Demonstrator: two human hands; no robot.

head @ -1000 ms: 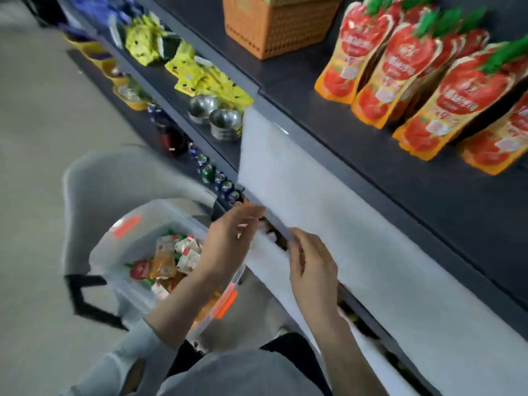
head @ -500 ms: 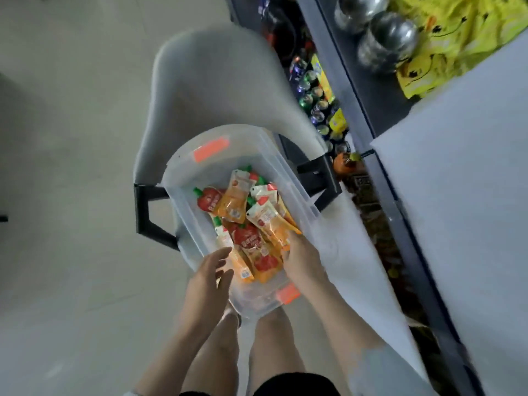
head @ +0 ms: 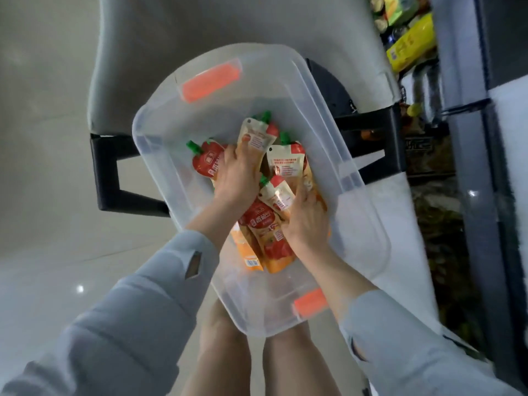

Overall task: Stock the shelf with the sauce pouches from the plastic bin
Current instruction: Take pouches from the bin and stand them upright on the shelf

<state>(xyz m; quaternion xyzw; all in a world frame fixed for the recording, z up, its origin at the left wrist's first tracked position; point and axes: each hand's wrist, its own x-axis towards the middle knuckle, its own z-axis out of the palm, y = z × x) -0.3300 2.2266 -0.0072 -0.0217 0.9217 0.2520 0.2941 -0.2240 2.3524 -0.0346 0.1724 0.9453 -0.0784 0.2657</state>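
Observation:
A clear plastic bin point(head: 285, 70) with orange latches sits on a grey chair below me. Inside lies a pile of red and orange sauce pouches point(head: 268, 241) with green caps, some face down showing beige backs point(head: 287, 161). My left hand point(head: 237, 178) is down in the pile, its fingers curled over a beige-backed pouch point(head: 257, 135) beside a red one point(head: 207, 161). My right hand point(head: 308, 221) grips the pile's right side, thumb on a small pouch point(head: 275, 195), fingers hidden behind the pouches.
The grey chair point(head: 200, 30) with black armrests point(head: 105, 167) carries the bin. At the right stands the dark shelf upright point(head: 468, 155), with a white sheet point(head: 511, 138) hanging over it and yellow packs point(head: 411, 44) on a low shelf. My bare legs point(head: 228, 352) are under the bin.
My view dropped from the shelf to the bin. Both hands left the shelf edge, went down into the bin and now hold pouches in the pile.

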